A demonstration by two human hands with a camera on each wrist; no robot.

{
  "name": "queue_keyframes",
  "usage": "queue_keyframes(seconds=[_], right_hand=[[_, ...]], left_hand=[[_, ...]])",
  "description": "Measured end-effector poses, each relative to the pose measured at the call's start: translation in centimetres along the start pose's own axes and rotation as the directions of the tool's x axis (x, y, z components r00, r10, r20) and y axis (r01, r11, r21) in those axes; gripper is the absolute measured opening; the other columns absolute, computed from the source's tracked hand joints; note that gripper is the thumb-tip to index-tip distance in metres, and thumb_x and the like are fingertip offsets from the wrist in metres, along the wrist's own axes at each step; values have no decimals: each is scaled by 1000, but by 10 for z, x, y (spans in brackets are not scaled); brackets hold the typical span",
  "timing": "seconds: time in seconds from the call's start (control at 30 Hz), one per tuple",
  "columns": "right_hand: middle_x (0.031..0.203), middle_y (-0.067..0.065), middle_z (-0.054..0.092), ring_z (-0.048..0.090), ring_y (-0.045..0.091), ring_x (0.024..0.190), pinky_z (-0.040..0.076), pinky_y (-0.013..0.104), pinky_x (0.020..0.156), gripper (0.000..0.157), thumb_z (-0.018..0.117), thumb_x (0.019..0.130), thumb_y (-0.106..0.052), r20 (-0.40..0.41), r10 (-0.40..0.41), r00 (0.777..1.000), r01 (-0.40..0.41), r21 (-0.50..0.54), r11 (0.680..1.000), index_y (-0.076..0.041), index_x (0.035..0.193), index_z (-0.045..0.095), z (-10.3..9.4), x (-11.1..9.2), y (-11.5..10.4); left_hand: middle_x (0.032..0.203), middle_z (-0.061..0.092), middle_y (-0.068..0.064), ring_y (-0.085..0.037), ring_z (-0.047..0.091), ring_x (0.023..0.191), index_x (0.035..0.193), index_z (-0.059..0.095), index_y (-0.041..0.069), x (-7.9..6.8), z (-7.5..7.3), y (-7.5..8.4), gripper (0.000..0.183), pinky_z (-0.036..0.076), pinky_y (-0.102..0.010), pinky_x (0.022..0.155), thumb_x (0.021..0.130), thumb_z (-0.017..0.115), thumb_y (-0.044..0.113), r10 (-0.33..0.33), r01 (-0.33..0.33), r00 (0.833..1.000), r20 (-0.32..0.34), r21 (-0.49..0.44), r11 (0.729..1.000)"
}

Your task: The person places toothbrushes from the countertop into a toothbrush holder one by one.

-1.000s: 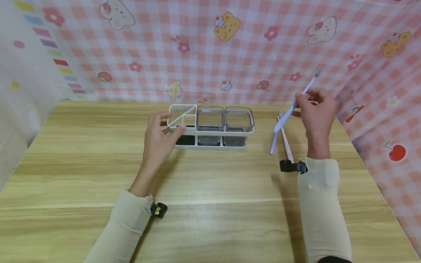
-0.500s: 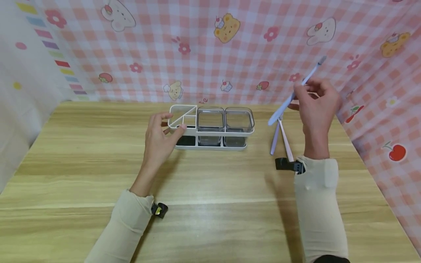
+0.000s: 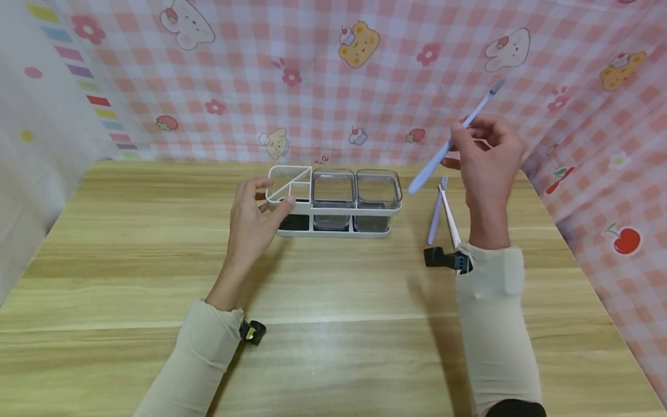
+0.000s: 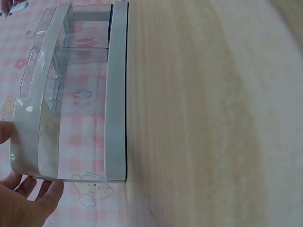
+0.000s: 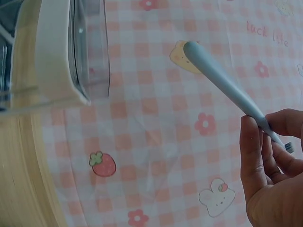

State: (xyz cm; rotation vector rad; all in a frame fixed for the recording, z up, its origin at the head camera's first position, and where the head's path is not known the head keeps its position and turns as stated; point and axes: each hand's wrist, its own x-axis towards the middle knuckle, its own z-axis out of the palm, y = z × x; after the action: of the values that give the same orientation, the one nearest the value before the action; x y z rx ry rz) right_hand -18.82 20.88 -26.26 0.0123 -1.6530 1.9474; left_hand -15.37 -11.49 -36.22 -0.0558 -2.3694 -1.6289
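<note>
The right hand (image 3: 490,165) pinches the blue toothbrush (image 3: 435,164), already lifted above the bench (image 3: 333,359); the purple toothbrush (image 3: 434,220) and white toothbrush (image 3: 450,219) (meeting at their far ends) lie there untouched. The left hand (image 3: 252,217) grips the holder (image 3: 339,234), as yet brushless.

left of my right fingers (image 5: 252,151), air is free above the clear cups (image 3: 378,188); my left hand (image 3: 252,217) blocks the far end of the rack (image 3: 359,212).

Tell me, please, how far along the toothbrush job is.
Done, apparently: two clear cups sit in the holder, which the left grip holds. In hand: the blue toothbrush, pinched aloft in the right grip. Probably left: the purple toothbrush and pale one on the table; the holder shows none.
</note>
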Motion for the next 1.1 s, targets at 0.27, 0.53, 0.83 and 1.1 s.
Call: queue_keyframes(seconds=[0.27,0.53,0.83,1.1], right_hand=[[83,12,59,69,20,65,60,27,50,14,77,87,-2,54,-20,998,20,-2,1000,2,97,69,16,-6,2],[84,11,61,70,19,67,61,26,53,11,75,89,-5,117,-31,993,36,-40,999,-2,97,68,32,-14,9],[85,9,61,70,18,70,62,29,55,12,72,93,-7,178,-49,983,72,-126,989,-2,102,66,51,-27,18],[87,8,62,69,19,70,62,30,53,15,70,95,-7,220,-96,971,119,-96,988,2,105,64,65,-32,23]], left_hand=[[132,48,-15,-29,53,114,132,52,-5,0,0,1,56,52,-41,104,90,78,22,10,-10,1000,-3,-7,1000],[132,49,-15,-30,53,114,132,52,-5,0,0,0,56,52,-41,104,90,77,21,12,-12,1000,-4,-8,1000],[132,49,-14,-28,53,115,132,53,-4,0,1,-1,56,51,-40,104,90,77,22,2,-2,1000,7,-16,1000],[131,49,-13,-27,53,114,132,53,-3,0,0,-1,55,52,-39,103,89,78,22,5,-5,1000,-5,-17,1000]])
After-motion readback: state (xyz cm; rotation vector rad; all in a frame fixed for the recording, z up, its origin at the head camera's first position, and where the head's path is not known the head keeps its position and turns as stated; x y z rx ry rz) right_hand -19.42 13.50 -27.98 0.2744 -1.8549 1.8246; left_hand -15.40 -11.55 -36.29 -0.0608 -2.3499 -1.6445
